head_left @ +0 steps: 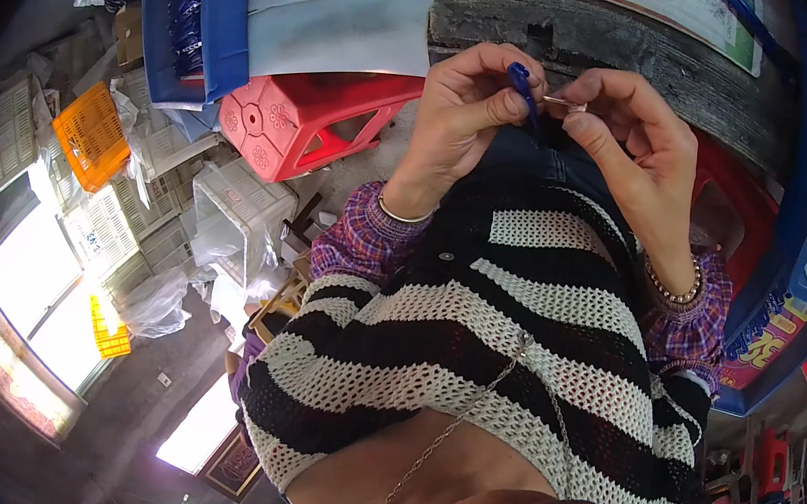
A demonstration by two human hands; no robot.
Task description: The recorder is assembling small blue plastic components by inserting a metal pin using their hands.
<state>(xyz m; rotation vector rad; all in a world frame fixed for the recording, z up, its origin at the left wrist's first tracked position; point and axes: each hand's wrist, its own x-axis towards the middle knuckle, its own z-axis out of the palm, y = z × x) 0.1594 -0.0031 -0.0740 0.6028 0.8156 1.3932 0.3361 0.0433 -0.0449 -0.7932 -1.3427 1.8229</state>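
My left hand (463,113) pinches a small dark blue plastic piece (520,78) between thumb and fingers; its rounded end points up. Close by on the right, my right hand (640,130) is closed on a thin, pale, shiny piece (560,101) whose kind is too small to make out. The pale piece reaches toward the blue one; I cannot tell whether they touch. Both hands are raised in front of my body, at the near edge of a worn dark wooden table (610,44).
A blue tray (223,18) of dark blue pieces stands at the left, above a red stool (263,124). Blue bins (803,241) with more blue pieces crowd the right, beside another red stool (748,199). Stacked crates, an orange crate (92,135) and plastic bags (158,303) fill the left floor.
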